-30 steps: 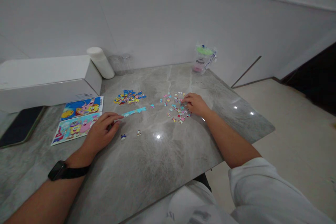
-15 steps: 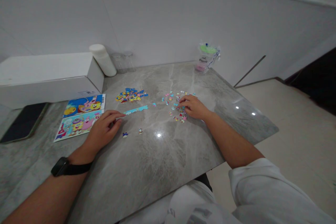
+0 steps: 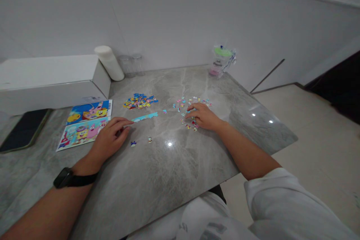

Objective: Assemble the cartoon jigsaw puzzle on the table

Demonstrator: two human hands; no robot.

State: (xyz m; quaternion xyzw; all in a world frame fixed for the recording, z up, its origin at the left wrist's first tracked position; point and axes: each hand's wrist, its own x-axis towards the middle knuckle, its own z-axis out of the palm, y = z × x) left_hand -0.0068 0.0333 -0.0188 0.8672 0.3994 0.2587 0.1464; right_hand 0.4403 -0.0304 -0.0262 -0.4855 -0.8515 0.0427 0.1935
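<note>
While the left hand [image 3: 112,137] rests its fingers at the near-left end of the joined blue strip [image 3: 144,117] on the tabletop [image 3: 168,180], the right hand [image 3: 204,116] has its fingers spread and curled down over the scattered puzzle pieces [image 3: 188,126], some lying just beside the fingertips (whether either hand pinches a piece, I cannot tell). A mixed pile [image 3: 140,101] lies beyond the strip.

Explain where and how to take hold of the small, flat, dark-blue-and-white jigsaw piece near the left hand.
Pinch the jigsaw piece by two opposite edges, from above, with thumb and fingertip. It lies flat on the grey marbled table, apart from other pieces, so its rim seems the likeliest grip.
</note>
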